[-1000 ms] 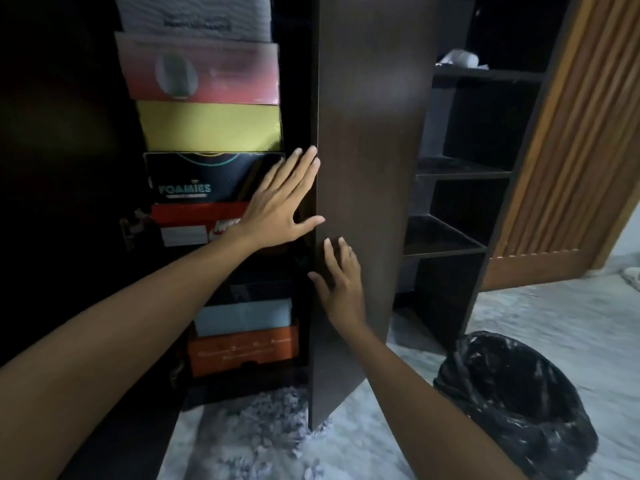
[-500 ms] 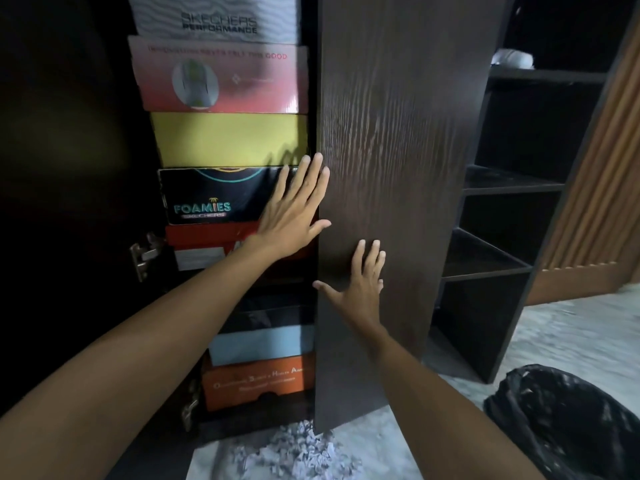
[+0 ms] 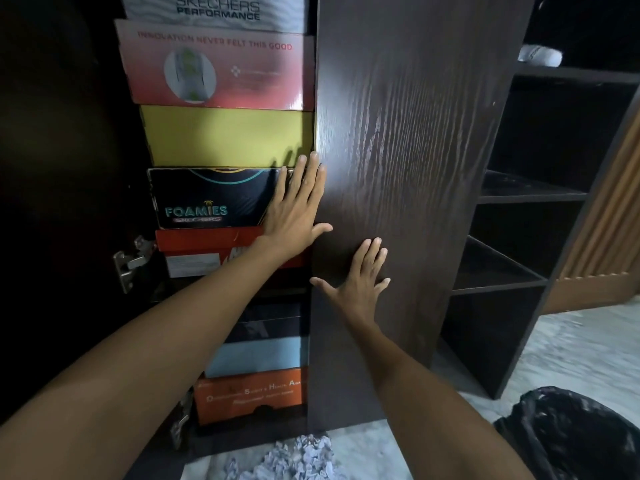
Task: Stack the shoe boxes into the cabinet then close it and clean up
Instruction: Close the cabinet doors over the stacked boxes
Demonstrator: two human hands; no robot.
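Hidden or cut off: the stack of shoe boxes (image 3: 221,140) is standing inside the cabinet, its right ends covered by the dark wood door (image 3: 408,168). The top box, marked Skechers Performance (image 3: 218,10), is being cropped by the frame's upper edge. One dark box (image 3: 270,320) low in the stack is sitting in shadow, its print unreadable. The left cabinet interior is too dark to make out. The black bin bag (image 3: 571,431) is being cut off at the lower right corner.

Change from the earlier frames: the door is covering more of the stack than half a second ago, and the right hand is lying further across its face.

Count: eight boxes showing, namely white-grey, red, yellow, black Foamies (image 3: 207,199), red-orange (image 3: 204,249), dark, pale blue (image 3: 256,356), orange (image 3: 249,393). Two metal hinges (image 3: 131,261). One pile of shredded paper (image 3: 294,459) on the floor. One open shelf unit (image 3: 519,195) to the right.

Hands: left hand (image 3: 294,216) is lying flat, fingers straight, across the Foamies box at the door's edge. Right hand (image 3: 356,285) is pressing flat, fingers spread, on the door face.
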